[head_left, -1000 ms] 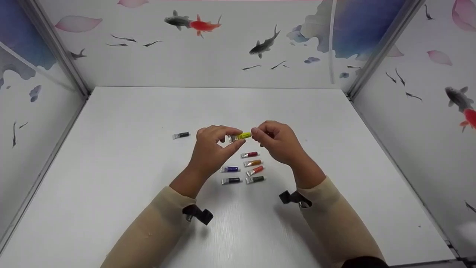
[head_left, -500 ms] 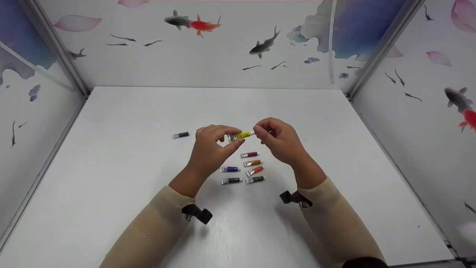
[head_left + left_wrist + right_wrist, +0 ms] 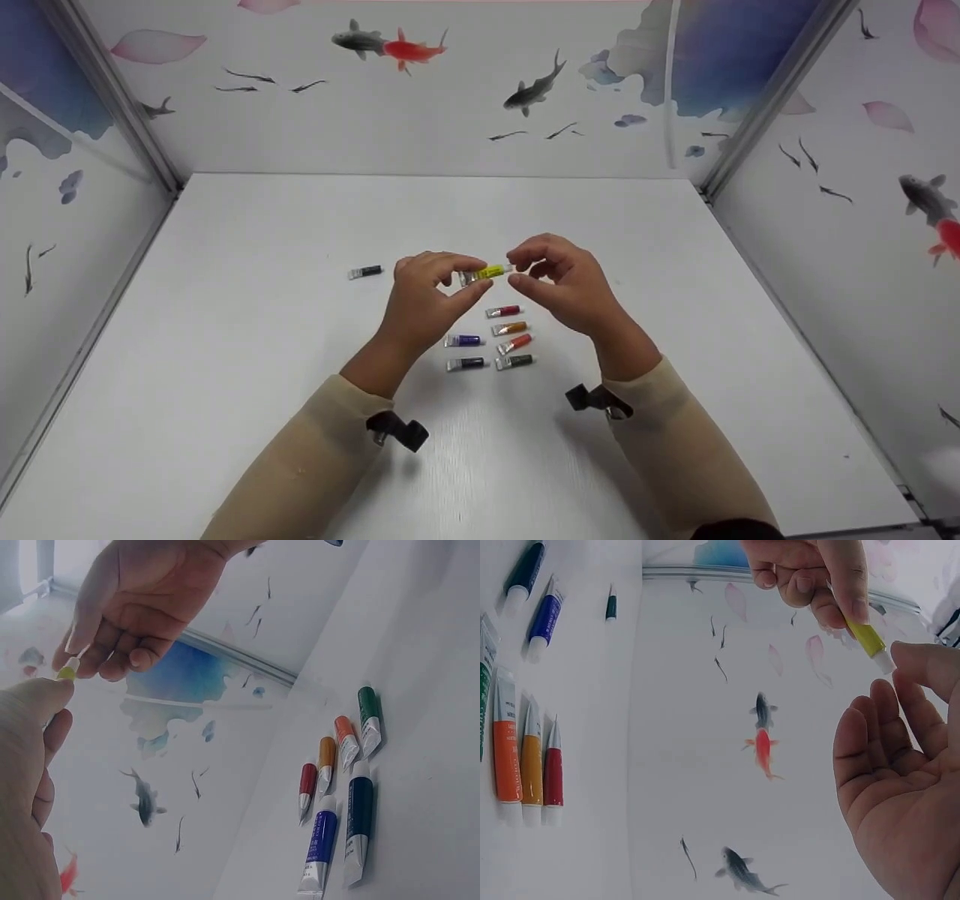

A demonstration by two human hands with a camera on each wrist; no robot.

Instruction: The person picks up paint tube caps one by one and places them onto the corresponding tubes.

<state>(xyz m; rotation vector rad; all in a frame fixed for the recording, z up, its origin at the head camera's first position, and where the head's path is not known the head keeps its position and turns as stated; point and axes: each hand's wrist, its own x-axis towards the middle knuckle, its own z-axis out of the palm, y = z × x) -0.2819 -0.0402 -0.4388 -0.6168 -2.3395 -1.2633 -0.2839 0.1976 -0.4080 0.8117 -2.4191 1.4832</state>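
Observation:
My left hand (image 3: 427, 292) pinches a small yellow paint tube (image 3: 493, 271) between thumb and fingers, above the table. The tube's white cap (image 3: 884, 662) points toward my right hand (image 3: 566, 285). Thumb and fingers of that hand are parted right at the cap, and its palm shows in the right wrist view. Below the hands lie a red tube (image 3: 504, 311), an ochre tube (image 3: 511, 328), an orange tube (image 3: 515, 344) and a dark green tube (image 3: 515, 362). Left of these are a violet-blue tube (image 3: 465, 341) and a dark blue tube (image 3: 466, 364).
A separate dark tube (image 3: 366, 272) lies to the left of my left hand. The white table (image 3: 247, 315) is bounded by a back panel (image 3: 465, 112) and side panels, all printed with fish and petals.
My right thumb and fingers have spread apart at the cap, after being pinched together there. My left hand still holds the yellow tube in nearly the same place.

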